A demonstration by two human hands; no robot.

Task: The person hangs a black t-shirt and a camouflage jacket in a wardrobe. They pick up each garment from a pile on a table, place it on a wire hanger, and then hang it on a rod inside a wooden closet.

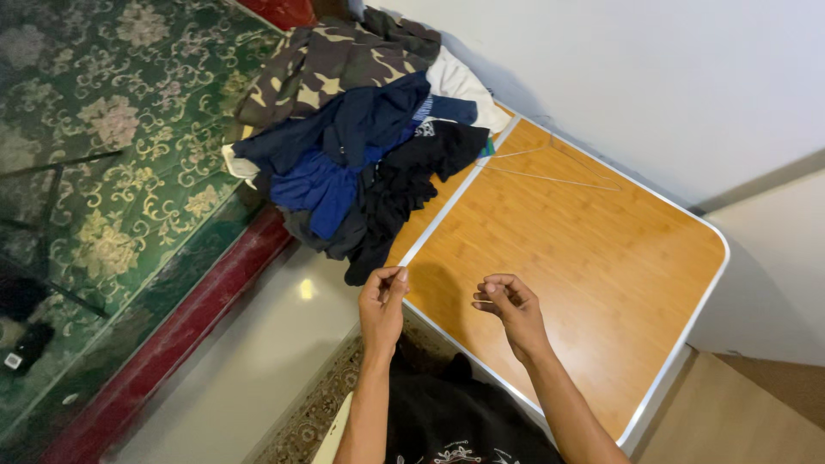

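Your hands hover empty at the surface [593, 258] edge.
Left hand [382, 302] and right hand [509, 308] fingers loosely curled, grasping nothing; clothes pile [361, 146] upper centre.

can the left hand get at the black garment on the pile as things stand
Probably yes: the left hand is loosely curled with nothing visible in it, just below the black garment hanging off the table edge, with nothing between them.

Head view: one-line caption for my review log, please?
Both hands, left hand and right hand, hover empty over the wooden folding table, near a pile of clothes and a wire hanger.
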